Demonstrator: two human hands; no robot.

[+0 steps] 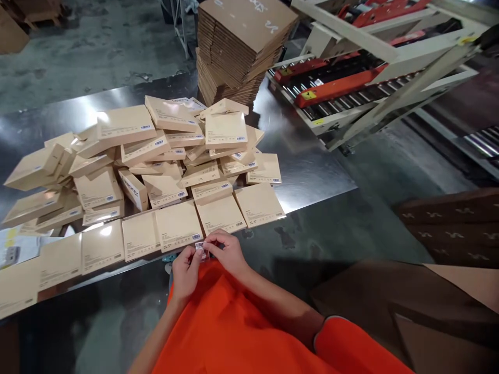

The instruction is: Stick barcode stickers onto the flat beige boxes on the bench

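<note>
Between both hands, just off the table's front edge, is a small barcode label (201, 249). My left hand (186, 271) pinches its left side, thumb against fingers. From the right, my right hand (228, 253) pinches the upper right part of the label. Right beyond the hands, a flat cream box (179, 226) lies in a row of similar boxes along the edge, with another box (220, 214) to its right. Behind the row is a loose pile of cream boxes (125, 124), many with barcode labels on their sides.
The boxes lie on a shiny metal table (312, 171). Flattened cardboard (237, 47) is stacked at its far side. A roller conveyor (351, 78) with red parts stands at the upper right, and brown cartons (452, 223) are at the right.
</note>
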